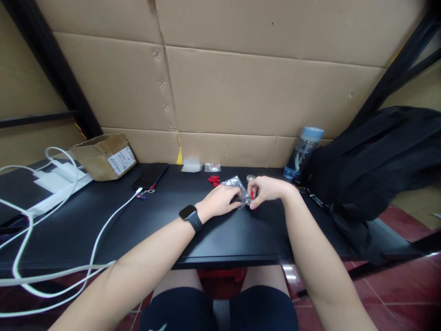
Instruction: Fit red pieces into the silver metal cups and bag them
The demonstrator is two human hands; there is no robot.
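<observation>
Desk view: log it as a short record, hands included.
left hand: at clear bag, grip unclear
right hand: pinching red piece
beyond left hand: red pieces, in a heap
left side: open carton, phone, white cables
right side: bottle with blue lid, black backpack
</observation>
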